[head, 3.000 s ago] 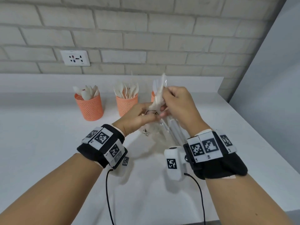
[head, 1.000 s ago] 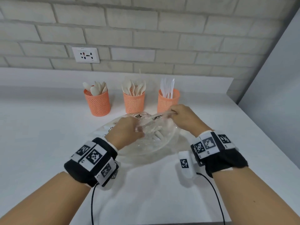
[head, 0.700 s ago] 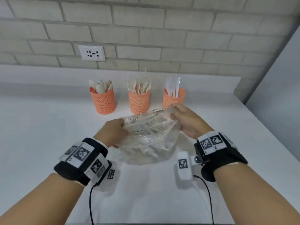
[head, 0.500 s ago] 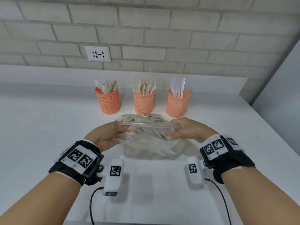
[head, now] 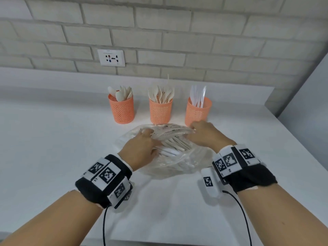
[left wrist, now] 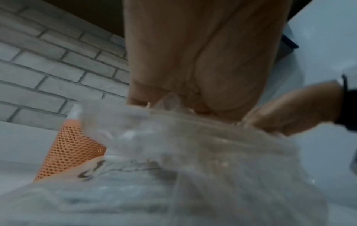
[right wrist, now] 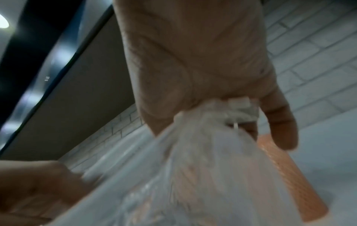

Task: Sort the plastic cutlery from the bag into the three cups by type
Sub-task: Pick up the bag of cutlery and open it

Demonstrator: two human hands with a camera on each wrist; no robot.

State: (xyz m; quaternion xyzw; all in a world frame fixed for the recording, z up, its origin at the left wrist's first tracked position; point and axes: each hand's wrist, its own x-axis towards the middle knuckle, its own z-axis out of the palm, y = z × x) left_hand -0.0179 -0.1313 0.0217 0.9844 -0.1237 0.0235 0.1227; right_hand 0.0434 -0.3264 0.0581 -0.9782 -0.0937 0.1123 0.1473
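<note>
**Bag mouth being held open**

Film at the mouth of the clear cutlery bag [head: 170, 153] is pinched by left hand [head: 140, 150] and right hand [head: 206, 134]. Bag rests on worktop [head: 53, 148], just before three orange mesh cups [head: 160, 110]. Rim should be spread evenly, tearing avoided.

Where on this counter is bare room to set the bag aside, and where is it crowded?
Bare counter lies left of the bag and left cup, and right of the right hand. Crowded: the three cups ahead, close behind the bag; the right cup nearly meets the fingers.

Pale brick wall [head: 159, 32] with a white socket [head: 111, 57] — white countertop [head: 44, 148] below.
</note>
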